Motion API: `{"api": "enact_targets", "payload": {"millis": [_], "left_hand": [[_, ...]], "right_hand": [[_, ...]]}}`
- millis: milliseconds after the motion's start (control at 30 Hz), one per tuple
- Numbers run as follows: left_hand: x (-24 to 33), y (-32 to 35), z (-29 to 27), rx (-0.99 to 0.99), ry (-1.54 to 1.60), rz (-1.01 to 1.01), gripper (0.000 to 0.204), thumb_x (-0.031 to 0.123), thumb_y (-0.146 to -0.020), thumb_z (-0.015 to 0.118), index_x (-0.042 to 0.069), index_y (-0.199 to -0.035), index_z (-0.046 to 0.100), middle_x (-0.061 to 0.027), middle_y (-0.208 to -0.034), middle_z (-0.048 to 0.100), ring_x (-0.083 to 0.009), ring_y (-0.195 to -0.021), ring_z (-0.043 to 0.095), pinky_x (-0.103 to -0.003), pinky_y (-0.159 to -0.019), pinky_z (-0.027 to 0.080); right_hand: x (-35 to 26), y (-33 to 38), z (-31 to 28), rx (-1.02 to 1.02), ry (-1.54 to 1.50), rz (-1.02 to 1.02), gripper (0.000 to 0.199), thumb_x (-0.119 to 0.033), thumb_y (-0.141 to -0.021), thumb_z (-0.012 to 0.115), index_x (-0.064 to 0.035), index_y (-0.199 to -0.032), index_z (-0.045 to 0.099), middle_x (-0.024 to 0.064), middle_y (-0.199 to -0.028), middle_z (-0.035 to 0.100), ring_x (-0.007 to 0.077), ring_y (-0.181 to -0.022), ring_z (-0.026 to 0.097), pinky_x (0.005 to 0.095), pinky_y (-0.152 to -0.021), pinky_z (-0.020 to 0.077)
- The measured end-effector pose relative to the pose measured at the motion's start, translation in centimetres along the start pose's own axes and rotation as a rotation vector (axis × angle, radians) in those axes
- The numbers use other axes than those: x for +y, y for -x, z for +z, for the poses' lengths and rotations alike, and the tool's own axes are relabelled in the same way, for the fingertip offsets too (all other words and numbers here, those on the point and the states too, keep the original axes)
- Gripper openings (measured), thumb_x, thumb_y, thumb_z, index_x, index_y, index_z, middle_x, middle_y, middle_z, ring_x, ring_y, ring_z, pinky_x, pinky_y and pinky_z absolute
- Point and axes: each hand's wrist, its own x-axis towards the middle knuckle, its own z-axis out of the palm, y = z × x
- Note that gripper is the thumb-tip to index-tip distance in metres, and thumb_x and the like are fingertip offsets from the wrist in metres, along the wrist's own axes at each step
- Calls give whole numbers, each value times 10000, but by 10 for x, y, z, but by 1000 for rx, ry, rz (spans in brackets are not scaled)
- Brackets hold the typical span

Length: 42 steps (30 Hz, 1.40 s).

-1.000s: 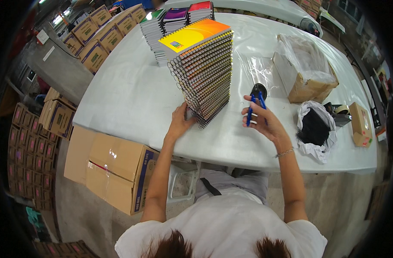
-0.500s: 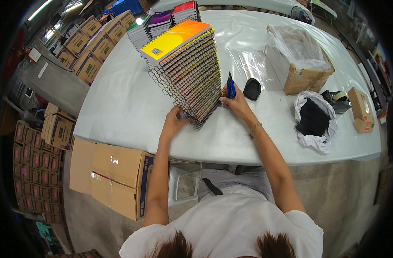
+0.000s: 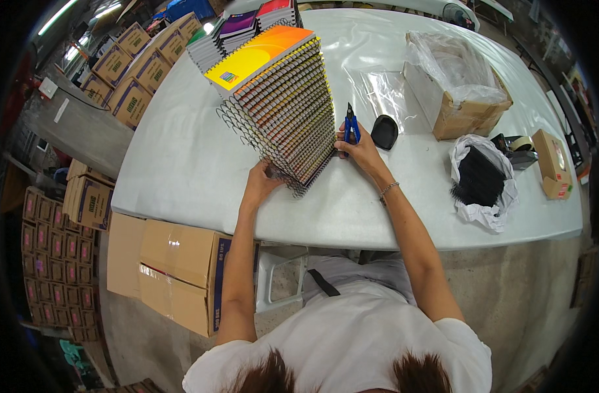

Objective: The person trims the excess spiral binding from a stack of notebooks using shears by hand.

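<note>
A tall stack of spiral notebooks point(image 3: 283, 111) stands on the white table, its top cover yellow and orange, wire coils facing me. My left hand point(image 3: 260, 185) is closed at the stack's lower left corner, with some fingertips hidden by the coils. In my right hand point(image 3: 360, 152), beside the lower right corner, is a pair of blue-handled wire cutters point(image 3: 351, 126) with its jaws pointing up and away from me. Just right of the cutters lies a black, rounded, shallow dish-like piece point(image 3: 384, 132).
More spiral notebooks point(image 3: 239, 31) stand stacked behind. To the right are a carton with clear plastic point(image 3: 470, 118), black wire-like pieces on white paper point(image 3: 477, 178), a tape dispenser point(image 3: 523, 157) and a small box point(image 3: 552, 164). A large carton point(image 3: 175, 252) stands below the table's left edge.
The stack appears slightly farther left, and the notebooks behind it shift the same way in view. My right hand has moved a little away from me with the wire cutters. My left hand stays at the corner.
</note>
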Motion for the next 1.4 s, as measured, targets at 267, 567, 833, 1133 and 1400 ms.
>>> {"api": "enact_targets", "payload": {"millis": [267,567,833,1133,1400], "left_hand": [[-12,1,-3,-2,-22,16,540,-88,-739,839,-24,-1244,655,-53,-1152,701,-142,-1023,596,-286,-968,486],[-18,0,-1,-15,42,101,678,-84,-730,839,2,-1358,598,-62,-1284,660,-186,-1164,581,-317,-1056,445],[-19,3,1,-35,204,70,699,-126,-731,815,10,-1380,594,-77,-1368,615,-198,-1269,546,-348,-1124,411],[10,9,-14,-79,-133,-3,578,-44,-875,749,4,-1419,561,-68,-1199,673,-187,-1098,605,-322,-1019,462],[138,34,-46,522,252,291,330,234,-1117,472,39,-1340,619,-67,-1096,666,-130,-960,596,-299,-941,476]], "right_hand": [[-4,1,8,36,2,-22,388,-11,-879,766,-15,-1195,541,103,-1053,656,145,-823,643,287,-645,556],[-4,4,7,-17,8,-44,265,-14,-898,747,-39,-1075,551,35,-925,609,104,-729,595,265,-641,520],[7,5,7,10,13,-40,237,-35,-917,748,-53,-1081,577,4,-940,624,90,-778,597,256,-671,523],[-19,13,5,262,294,-120,427,-437,-1066,579,-17,-1141,549,71,-894,641,148,-780,624,315,-749,521],[-167,63,59,205,831,-432,737,-573,-1016,582,-1,-1437,384,231,-1206,531,358,-1088,560,460,-950,451]]}}
